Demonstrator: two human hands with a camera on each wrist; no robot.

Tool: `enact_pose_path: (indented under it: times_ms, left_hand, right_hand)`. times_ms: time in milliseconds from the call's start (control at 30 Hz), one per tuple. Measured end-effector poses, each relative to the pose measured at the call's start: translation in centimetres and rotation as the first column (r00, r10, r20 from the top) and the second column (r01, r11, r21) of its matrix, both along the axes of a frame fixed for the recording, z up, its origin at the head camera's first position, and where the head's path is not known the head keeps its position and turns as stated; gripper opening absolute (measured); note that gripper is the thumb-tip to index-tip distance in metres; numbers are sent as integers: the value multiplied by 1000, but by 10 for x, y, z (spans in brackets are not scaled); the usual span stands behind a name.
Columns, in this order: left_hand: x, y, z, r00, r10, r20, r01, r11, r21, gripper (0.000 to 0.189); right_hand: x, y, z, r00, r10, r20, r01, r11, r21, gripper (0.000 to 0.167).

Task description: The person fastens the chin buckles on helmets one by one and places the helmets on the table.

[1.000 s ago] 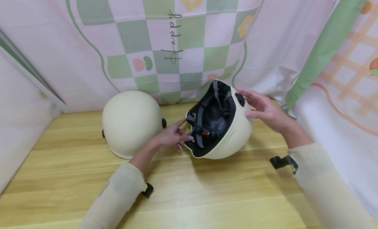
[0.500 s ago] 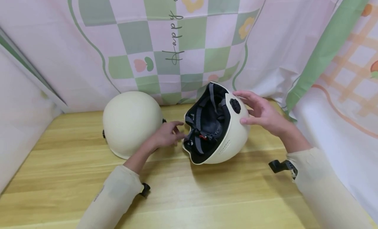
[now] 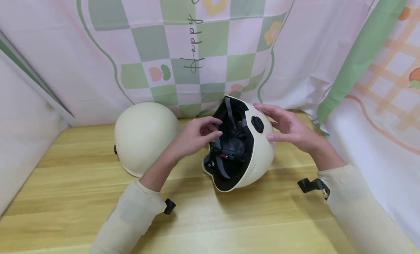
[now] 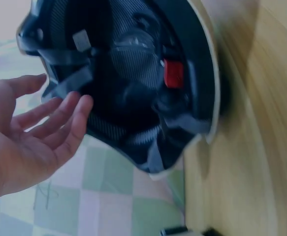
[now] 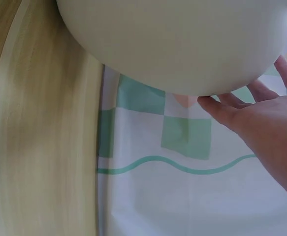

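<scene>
A cream helmet (image 3: 264,152) lies tilted on its side in the head view, its black lined opening turned left. Inside show grey straps and a red buckle part (image 4: 173,73); a black round knob (image 3: 257,124) sits on the shell. My left hand (image 3: 198,135) is at the opening, fingers loosely bent with nothing between them, its fingertips overlapping the far rim and straps. My right hand (image 3: 292,126) steadies the shell from the right, thumb and fingers spread, fingertips against its smooth outside. To the left stands a second cream helmet (image 3: 144,133), dome up, partly behind my left hand.
Both helmets stand on a wooden table (image 3: 197,217). Behind them hangs a curtain (image 3: 180,39) with green checks, and a white cloth side (image 3: 370,137) closes off the right. Each sleeve carries a small black wrist camera (image 3: 308,185).
My left hand drew back from the near rim, then moved right and up across the opening. The tilted helmet has turned slightly, its knob coming more toward me. My right hand stays on the shell.
</scene>
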State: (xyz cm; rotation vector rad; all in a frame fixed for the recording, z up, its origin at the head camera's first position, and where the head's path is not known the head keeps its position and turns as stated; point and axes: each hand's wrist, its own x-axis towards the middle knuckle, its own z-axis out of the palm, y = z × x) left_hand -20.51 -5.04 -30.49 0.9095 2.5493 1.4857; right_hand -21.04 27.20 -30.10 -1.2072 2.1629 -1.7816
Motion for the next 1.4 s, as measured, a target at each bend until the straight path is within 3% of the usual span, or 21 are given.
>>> enact_pose_path:
  times_ms: [133, 300, 567, 733, 1067, 1233, 1400]
  left_hand:
    - [6, 10, 11, 999, -31, 30, 26, 991, 132, 37]
    - [9, 21, 23, 990, -100, 98, 70, 959, 276, 43]
    - [10, 40, 32, 966, -180, 185, 111, 937, 331, 44]
    - [12, 47, 33, 954, -174, 244, 80, 932, 353, 40]
    - [15, 54, 31, 947, -151, 282, 6, 891, 454, 36]
    - [15, 55, 31, 941, -123, 316, -63, 852, 520, 36]
    - [12, 53, 31, 929, -103, 355, -136, 799, 586, 34]
  right_hand:
    - [0, 0, -2, 999, -35, 6, 35, 999, 8, 74]
    - [3, -3, -4, 997, -72, 42, 71, 997, 14, 75]
    - [3, -5, -5, 995, -75, 60, 75, 997, 3, 75]
    - [2, -5, -5, 995, -81, 60, 81, 997, 13, 74]
    - [1, -5, -9, 994, -87, 60, 86, 996, 6, 75]
    - [1, -4, -11, 995, -83, 58, 84, 996, -7, 77]
    - [1, -1, -13, 994, -86, 67, 86, 996, -2, 77]
